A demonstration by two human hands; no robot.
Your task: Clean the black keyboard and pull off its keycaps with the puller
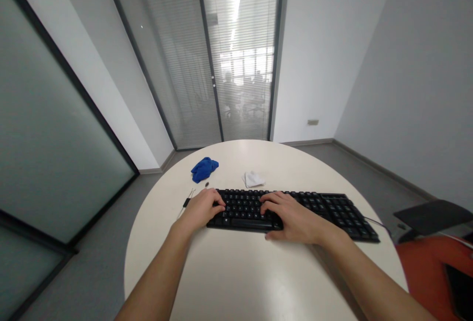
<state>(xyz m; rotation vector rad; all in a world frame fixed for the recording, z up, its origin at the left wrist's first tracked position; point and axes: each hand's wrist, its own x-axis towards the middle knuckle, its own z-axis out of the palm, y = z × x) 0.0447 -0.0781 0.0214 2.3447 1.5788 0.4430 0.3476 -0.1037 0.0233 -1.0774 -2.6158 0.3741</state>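
Observation:
A black keyboard (244,223) lies across the white round table (236,272). Over its left end, my left hand (201,208) is bent, thumb and fingertips close together at the keys; whatever may be between them is hidden. My right hand (290,216) rests over the middle of the keyboard, fingers curved onto the keys and thumb apart near the front edge. Just left of my left hand sits a small tool with thin wire ends and a black part (186,203). A small dark piece (207,184) lies behind that hand.
Toward the back of the table are a crumpled blue cloth (204,169) and a folded white cloth or tissue (253,179). The keyboard cable (375,221) runs off the right side, near an orange chair (421,267). Glass panels with blinds (244,89) stand beyond.

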